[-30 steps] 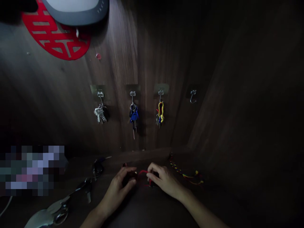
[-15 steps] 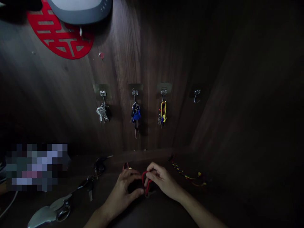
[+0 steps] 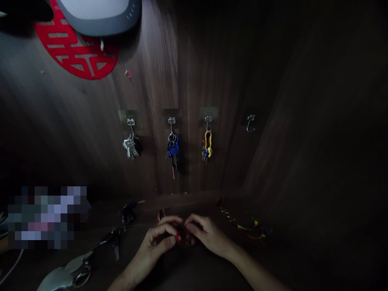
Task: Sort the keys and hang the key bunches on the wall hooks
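At the lower left of the frame, a silver-coloured piece with a ring (image 3: 62, 277) is lying on the dark worktop (image 3: 194, 275), and loose keys (image 3: 117, 250) and a black fob (image 3: 129, 214) are trailing up from it, perhaps spread so that each can be picked out by sight. At the upper left, a white-and-grey cap-like thing (image 3: 98, 20) is partly covering a red cut-out (image 3: 91, 60) on the wooden panel (image 3: 154, 81). Nearer the middle, a silver key bunch (image 3: 131, 147) is hanging from a hook, its weight apparently keeping it straight. The left hand (image 3: 159, 238) is arching at the lower middle, its thumb and fingers curving towards a red cord (image 3: 178, 237), with a brownish loop (image 3: 161, 214) lying just behind. The cord is sitting between the two hands at the left fingertips; whether they are clamping it, the dimness is not letting one tell. Above, a blue-tagged bunch (image 3: 173, 147) is hanging. The right hand (image 3: 209, 234) is curling in from the other side, seemingly to steady the small work, its grip likewise too dark to judge. Over it, a yellow-corded bunch (image 3: 208, 141) is dangling by its loop. Farther right, a braided cord (image 3: 228, 218) is stretching along the worktop, well below the rightmost hook (image 3: 251, 123).
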Demonstrator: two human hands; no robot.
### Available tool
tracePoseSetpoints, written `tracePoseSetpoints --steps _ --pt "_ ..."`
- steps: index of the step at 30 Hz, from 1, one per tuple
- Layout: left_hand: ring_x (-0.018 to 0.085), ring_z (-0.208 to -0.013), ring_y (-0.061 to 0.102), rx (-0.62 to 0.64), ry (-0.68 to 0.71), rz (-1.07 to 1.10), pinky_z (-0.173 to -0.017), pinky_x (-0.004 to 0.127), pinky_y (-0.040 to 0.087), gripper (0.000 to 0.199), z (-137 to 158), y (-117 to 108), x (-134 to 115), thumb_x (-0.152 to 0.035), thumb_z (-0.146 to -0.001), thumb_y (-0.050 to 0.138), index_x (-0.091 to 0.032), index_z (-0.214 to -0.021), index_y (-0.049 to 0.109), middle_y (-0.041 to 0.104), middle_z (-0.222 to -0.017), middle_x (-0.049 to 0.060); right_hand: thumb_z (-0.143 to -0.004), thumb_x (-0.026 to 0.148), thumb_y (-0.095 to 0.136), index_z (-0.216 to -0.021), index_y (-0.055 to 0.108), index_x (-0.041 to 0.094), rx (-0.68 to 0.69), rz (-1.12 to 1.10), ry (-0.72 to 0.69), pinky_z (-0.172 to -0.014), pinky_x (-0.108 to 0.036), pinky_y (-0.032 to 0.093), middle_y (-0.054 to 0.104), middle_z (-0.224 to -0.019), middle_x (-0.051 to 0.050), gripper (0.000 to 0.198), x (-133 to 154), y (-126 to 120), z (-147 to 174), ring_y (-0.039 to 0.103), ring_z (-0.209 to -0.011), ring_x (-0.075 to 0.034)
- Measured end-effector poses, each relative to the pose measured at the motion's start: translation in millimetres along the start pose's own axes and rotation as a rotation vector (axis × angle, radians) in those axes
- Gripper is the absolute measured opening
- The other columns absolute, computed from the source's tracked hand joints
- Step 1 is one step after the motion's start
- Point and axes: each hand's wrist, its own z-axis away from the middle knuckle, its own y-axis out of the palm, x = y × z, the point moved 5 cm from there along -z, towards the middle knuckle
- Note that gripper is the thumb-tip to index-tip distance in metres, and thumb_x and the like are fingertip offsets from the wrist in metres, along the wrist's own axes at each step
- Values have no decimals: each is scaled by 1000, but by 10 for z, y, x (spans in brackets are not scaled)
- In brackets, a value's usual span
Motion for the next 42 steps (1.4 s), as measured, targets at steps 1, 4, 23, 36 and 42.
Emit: tracePoseSetpoints --steps 1,4,23,36,42 --pt "29 -119 48 12 -8 31 -103 43 32 21 5 -5 5 -41 -80 61 -22 -82 71 60 -121 7 -91 42 45 -82 62 19 7 43 -17 -58 -23 47 65 -69 1 30 36 3 9 62 -59 -13" --pt "27 -121 47 38 -33 69 -105 42 31 24 7 -3 24 -37 -82 60 -25 -100 70 63 -118 5 -92 38 44 -79 65 19 20 104 -53 -66 -25 48 69 -71 -1 31 121 6 32 65 -69 -16" --pt "22 -104 52 315 134 -495 -100 37 33 24 11 217 77 -46 -77 66 -23 -72 70 62 -98 4 -91 42 43 -83 67 16 4 167 -58 -62 -23 45 69 -72 -2 36 83 -65 38 63 -67 -15" --pt "22 -124 45 -8 76 -199 -111 42 28 32 -33 21 111 -36 -90 47 -31 -117 63 58 -125 3 -89 47 47 -97 60 17 207 -206 -23 -77 -30 45 65 -82 -2 34 195 74 109 60 -79 -16" --pt "20 -117 51 -21 142 -395 -105 37 38 35 -54 69 127 -28 -92 46 -31 -126 55 57 -128 4 -75 42 68 -97 58 17 169 -149 3 -64 -23 40 57 -64 5 35 134 69 71 52 -62 -11"
